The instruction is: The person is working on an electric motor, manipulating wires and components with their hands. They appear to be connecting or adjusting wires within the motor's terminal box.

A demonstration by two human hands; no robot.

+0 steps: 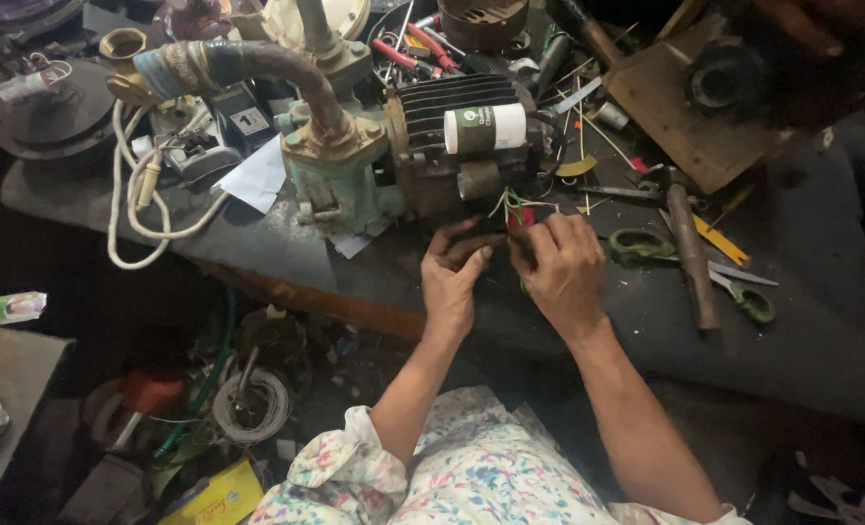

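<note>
A worn water pump with a dark finned motor (432, 136) and a pale green pump body (340, 185) lies on a dark workbench (821, 321). A white and green cylinder (486, 128) is fixed on the motor. Thin wires (515, 206), white, green and red, stick out near the motor's front end. My left hand (455, 277) and my right hand (561, 267) are both at these wires, fingers pinched around them. A rusty bent pipe (257, 66) rises from the pump body.
Green-handled scissors (690, 262) and a rusty rod (693, 258) lie right of my hands. A white cord (136, 209), paper (257, 177) and small parts sit at the left. Tools and a cardboard piece (675, 107) crowd the back. Clutter covers the floor below.
</note>
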